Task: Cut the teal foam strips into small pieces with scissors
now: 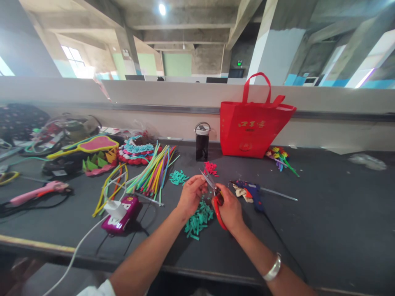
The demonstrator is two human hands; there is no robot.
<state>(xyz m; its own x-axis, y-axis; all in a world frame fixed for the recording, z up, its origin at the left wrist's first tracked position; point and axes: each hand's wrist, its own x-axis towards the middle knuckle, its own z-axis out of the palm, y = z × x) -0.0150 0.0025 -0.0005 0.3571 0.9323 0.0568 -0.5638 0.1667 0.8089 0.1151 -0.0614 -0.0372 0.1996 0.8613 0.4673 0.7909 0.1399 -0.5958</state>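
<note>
My right hand [230, 209] grips a pair of scissors [219, 209] with red handles, its blades parted and pointing up and to the left. Close beside the blades, my left hand [191, 195] has its fingers pinched together; whatever is between them is too small to make out. Under both hands lies a pile of short teal strips [197, 224] on the dark table [173, 246]. Just beyond my fingers sit a smaller heap of teal pieces [178, 177] and a heap of red pieces [211, 168].
A blue glue gun [254, 195] with a cord lies at right. Behind stand a black bottle [202, 146] and a red bag [256, 131]. Leftward are coloured pipe cleaners [154, 172], a purple power strip [121, 222] with a white plug, and a pink tool [37, 193].
</note>
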